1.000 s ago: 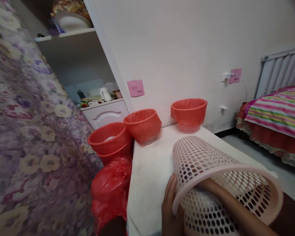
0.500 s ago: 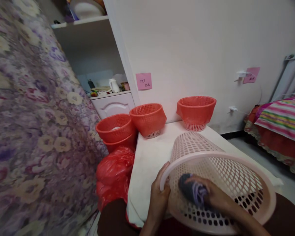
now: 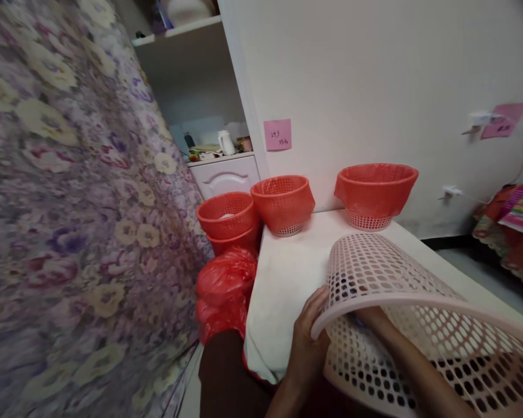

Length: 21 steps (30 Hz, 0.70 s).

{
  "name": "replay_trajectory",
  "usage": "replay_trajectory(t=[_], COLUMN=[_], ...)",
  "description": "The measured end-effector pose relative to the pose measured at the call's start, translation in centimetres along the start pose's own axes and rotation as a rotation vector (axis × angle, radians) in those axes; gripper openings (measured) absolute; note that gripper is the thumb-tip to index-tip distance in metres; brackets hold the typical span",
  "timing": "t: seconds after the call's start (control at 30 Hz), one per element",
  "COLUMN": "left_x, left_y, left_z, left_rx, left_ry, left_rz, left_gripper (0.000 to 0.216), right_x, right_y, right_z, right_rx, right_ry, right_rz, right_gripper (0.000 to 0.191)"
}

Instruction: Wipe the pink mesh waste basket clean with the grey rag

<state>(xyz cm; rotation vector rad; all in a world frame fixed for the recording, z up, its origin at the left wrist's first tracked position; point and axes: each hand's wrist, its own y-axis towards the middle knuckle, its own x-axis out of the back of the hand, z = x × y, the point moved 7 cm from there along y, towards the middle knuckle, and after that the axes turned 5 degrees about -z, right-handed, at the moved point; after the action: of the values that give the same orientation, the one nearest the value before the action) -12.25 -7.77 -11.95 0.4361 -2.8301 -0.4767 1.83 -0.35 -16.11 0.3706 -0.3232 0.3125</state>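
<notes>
Two hands: both mine, on one pink basket (image 3: 401, 290) tipped on its side over the desk (image 3: 287, 273).
Left hand (image 3: 307, 342): fingers clasp the rim.
Right hand: reaches inside, hidden by the mesh; grip unclear.
Behind: red baskets (image 3: 283, 200) by the wall.

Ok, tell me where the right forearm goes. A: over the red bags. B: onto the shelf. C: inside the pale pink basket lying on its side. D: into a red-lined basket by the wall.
C: the right forearm runs in through the mouth of the pale pink basket, while the left hand grips its rim.
</notes>
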Motion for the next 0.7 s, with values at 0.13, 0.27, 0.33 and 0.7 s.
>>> replay_trajectory(t=[0.13, 0.27, 0.33, 0.7], left_x=[0.6, 0.6, 0.4, 3.2], left_y=[0.2, 0.2, 0.2, 1.6], left_z=[0.3, 0.6, 0.5, -3.4], left_rx=[0.058, 0.076, 0.055, -0.051], left_ry=[-0.033, -0.046, -0.037, 0.154], left_rz=[-0.028, -0.041, -0.034, -0.011], left_gripper=[0.065, 0.062, 0.065, 0.079], right_x=[-2.6, -2.7, -2.4, 5.7], right_y=[-0.1, -5.6, -7.1, 3.2], right_z=[-2.6, -2.0, -1.0, -2.5], right_rx=[-0.039, -0.074, -0.074, -0.02], right_ry=[0.093, 0.151, 0.201, -0.053], right_rz=[0.103, 0.225, 0.32, -0.168], right_gripper=[0.051, 0.066, 0.066, 0.055])
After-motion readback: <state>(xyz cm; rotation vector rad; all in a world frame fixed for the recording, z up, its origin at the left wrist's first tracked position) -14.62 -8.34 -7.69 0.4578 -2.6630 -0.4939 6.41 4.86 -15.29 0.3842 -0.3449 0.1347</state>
